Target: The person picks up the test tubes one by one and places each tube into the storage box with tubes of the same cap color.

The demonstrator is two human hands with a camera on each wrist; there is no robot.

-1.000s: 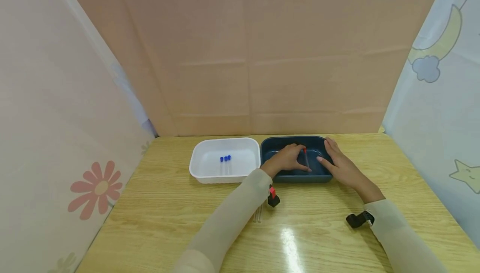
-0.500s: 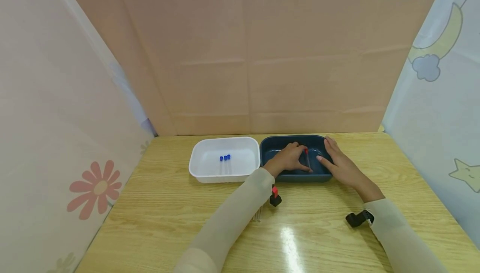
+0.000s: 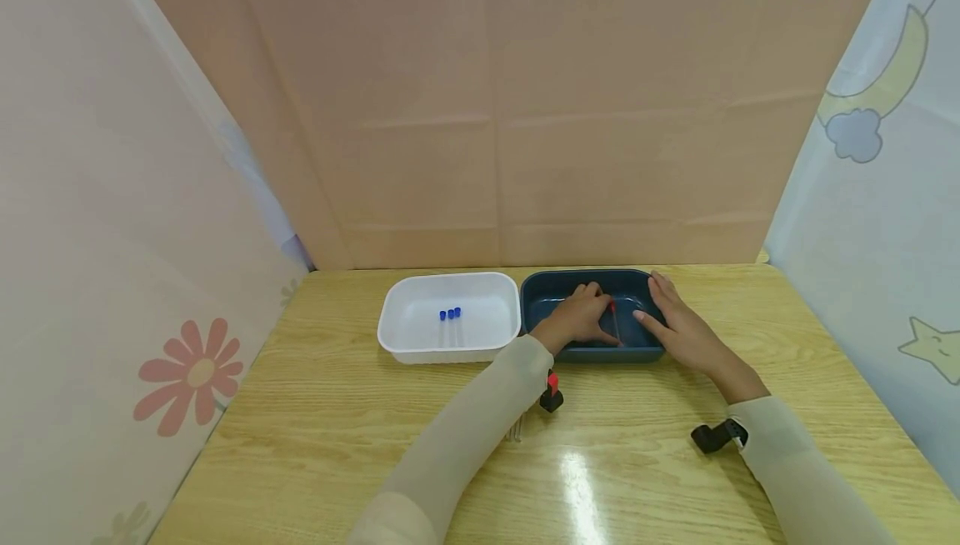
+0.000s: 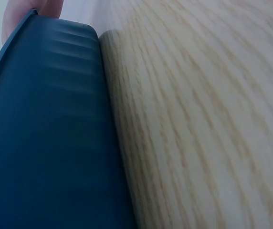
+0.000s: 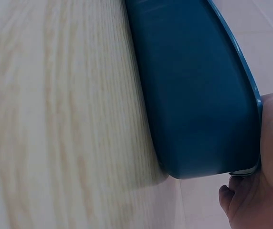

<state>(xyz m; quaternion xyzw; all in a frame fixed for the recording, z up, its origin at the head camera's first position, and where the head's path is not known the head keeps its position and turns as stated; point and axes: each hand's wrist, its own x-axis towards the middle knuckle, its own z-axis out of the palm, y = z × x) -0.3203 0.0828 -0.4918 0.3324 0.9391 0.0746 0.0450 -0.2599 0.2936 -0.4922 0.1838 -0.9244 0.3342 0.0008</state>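
In the head view a dark blue tray stands on the table. A test tube with a red cap lies lengthwise inside it. My left hand reaches into the tray and spans the tube, fingertips beside the cap and thumb near its other end; whether it still pinches it is unclear. My right hand grips the tray's right end, thumb inside the wall and fingers outside. The right wrist view shows this hand at the tray's rim. A fingertip shows past the tray in the left wrist view.
Left of the blue tray, touching or nearly so, is a white tray with three blue-capped tubes. More clear tubes lie on the table, partly hidden by the left forearm. A brown sheet hangs behind.
The red-capped tube sits slightly lower in the tray, and the left hand has shifted slightly against it. My right hand stays on the rim.
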